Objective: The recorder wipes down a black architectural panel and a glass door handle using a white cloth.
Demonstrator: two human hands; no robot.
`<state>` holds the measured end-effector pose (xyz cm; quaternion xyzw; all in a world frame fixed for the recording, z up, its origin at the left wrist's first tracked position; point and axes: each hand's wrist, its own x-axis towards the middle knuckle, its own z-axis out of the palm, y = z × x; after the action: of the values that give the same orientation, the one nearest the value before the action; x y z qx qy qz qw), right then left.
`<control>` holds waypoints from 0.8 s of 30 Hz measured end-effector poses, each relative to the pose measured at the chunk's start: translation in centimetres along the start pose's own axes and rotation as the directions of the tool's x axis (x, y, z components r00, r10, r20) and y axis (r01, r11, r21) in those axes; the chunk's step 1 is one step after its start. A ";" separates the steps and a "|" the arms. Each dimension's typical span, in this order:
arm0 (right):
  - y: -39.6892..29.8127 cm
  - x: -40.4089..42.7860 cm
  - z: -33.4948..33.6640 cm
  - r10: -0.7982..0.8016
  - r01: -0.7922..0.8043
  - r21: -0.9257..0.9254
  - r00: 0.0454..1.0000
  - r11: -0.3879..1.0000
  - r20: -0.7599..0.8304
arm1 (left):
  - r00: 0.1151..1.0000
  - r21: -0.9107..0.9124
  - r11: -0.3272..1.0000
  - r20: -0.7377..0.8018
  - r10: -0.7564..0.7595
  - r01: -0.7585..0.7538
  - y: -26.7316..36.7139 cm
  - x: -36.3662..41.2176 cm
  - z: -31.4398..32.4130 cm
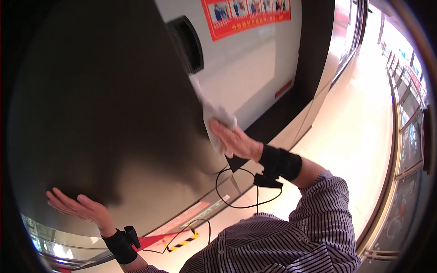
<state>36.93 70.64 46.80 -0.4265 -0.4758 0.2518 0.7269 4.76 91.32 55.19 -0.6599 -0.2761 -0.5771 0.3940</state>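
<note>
A white cloth [215,133] is in my right hand [240,140], pressed along the edge of a large dark panel [102,112] that fills the left of the view. Beyond that edge is a white panel [256,71] with a black recessed handle [191,44]. Down at the lower left, my left hand [80,208] holds nothing, its fingers apart and thumb raised. It is close to the lower part of the dark panel; whether it touches the surface I cannot tell. Both wrists wear black bands, with a small black device at each.
Black cables [235,206] hang in loops from the wrist devices. A red poster [251,18] with pictures is on the white panel. Yellow-and-black striped tape [183,243] marks the floor below. On the right, a railing with glass panels [404,163] borders the pale walkway [355,126].
</note>
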 end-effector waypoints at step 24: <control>15.6 -14.8 -4.4 0.407 -0.410 -0.223 0.911 0.884 -0.064 | 0.996 -0.048 0.997 0.056 0.065 -0.062 1.2 1.4 -0.6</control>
<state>35.33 65.45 25.53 -0.6008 -0.3959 0.3387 0.6063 5.67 90.09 56.36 -0.6938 -0.2528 -0.5512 0.3885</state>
